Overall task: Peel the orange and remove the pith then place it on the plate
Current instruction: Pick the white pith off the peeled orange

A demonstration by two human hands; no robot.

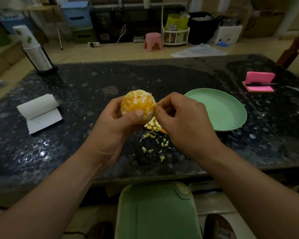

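Stool [155,213]: green, below the near table edge, between my arms; I think it is a stool, but I am not sure.
Table [162,80]: dark stone, wide. Free room lies behind the orange and to the left as far as the notepad [40,112]. The near edge is close under my forearms, so a dropped orange could roll off there.
Plate [219,109]: green, nothing in it, on the table just right of my right hand; the way to it is short and open.
Left hand [114,128]: fingers and thumb curled round the orange, holding it above the table.
Right hand [185,123]: fingertips closed in a pinch on a bit of pith [158,107] at the orange's right side.
Orange [138,104]: peeled, with white patches on it. If I pull too hard, I think a segment may tear, and juice may make my grip slip.
Peel [154,125]: heap on the table under my hands, near the plate's left rim.
Scraps [152,149]: small pale pieces scattered toward the near edge; my arm could sweep them off.
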